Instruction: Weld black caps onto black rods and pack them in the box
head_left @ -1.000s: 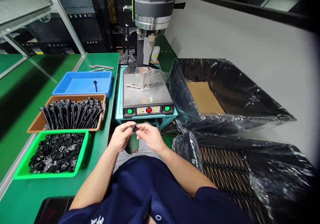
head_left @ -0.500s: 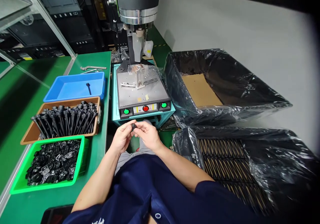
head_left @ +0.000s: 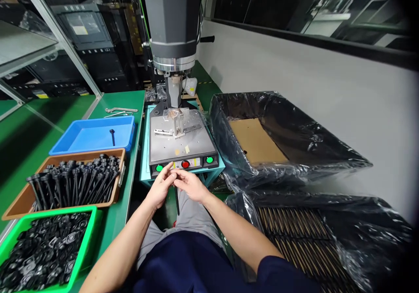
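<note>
My left hand and my right hand meet in front of the machine, with their fingertips closed together. Between them they grip the upper end of a long black plastic stem, which hangs down over my lap. Its top is hidden by my fingers. To the left, a brown bin holds many black stems with wide heads. Nearer to me, a green bin is filled with small black square-looking parts. A single black stem lies in the blue tray.
A press-like machine stands ahead, its clear fixture on a metal plate above green and red buttons. Wrenches lie on the green table. At right are two film-lined boxes, one with cardboard, one with rows of black stems.
The view has tilted up, so the surroundings sit lower. Earlier a small black piece showed between my fingertips; now the fingers cover it and a long stem shows below my hands.
</note>
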`<state>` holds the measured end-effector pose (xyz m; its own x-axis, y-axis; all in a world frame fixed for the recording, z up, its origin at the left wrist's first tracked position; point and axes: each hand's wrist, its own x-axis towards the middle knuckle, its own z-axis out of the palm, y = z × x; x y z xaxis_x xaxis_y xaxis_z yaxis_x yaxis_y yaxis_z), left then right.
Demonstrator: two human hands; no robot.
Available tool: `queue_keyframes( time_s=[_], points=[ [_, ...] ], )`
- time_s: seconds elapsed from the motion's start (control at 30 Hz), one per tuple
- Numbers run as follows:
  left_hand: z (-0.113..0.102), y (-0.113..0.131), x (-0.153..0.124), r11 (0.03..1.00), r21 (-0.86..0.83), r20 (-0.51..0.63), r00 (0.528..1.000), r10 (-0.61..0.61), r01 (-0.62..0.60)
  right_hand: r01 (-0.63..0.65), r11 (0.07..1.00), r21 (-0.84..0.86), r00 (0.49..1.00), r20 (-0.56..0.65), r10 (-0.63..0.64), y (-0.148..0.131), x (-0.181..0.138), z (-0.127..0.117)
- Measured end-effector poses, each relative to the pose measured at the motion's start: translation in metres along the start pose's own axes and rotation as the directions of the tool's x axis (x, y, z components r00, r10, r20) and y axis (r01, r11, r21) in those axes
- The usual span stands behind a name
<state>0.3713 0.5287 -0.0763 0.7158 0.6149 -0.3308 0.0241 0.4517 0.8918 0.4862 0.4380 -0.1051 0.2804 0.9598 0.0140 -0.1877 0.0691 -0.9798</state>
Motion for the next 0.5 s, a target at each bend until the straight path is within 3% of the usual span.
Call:
queue_keyframes(
  time_s=[0.07,0.17,0.23,0.33,0.5],
  points=[
    [0.000,0.005,0.017,1.000,0.009,0.005,1.000,-0.016,0.016,-0.026,0.998,0.058,1.000,-0.014,0.026,0.001,0.017,-0.012],
    [-0.005,0.021,0.056,1.000,0.009,-0.073,0.997,0.003,-0.003,-0.043,0.997,0.060,0.981,-0.188,0.054,0.000,0.057,-0.031],
    [-0.009,0.038,0.090,0.999,0.029,-0.167,0.985,0.034,-0.030,-0.050,0.999,-0.010,0.955,-0.293,0.045,-0.003,0.092,-0.044],
    [-0.015,0.067,0.147,0.997,0.058,-0.277,0.959,0.061,-0.046,-0.081,0.983,-0.165,0.936,-0.351,0.018,-0.007,0.148,-0.057],
    [-0.010,0.102,0.217,1.000,0.027,-0.307,0.952,-0.005,0.014,-0.152,0.888,-0.434,0.921,-0.389,-0.033,-0.010,0.207,-0.069]
  ],
)
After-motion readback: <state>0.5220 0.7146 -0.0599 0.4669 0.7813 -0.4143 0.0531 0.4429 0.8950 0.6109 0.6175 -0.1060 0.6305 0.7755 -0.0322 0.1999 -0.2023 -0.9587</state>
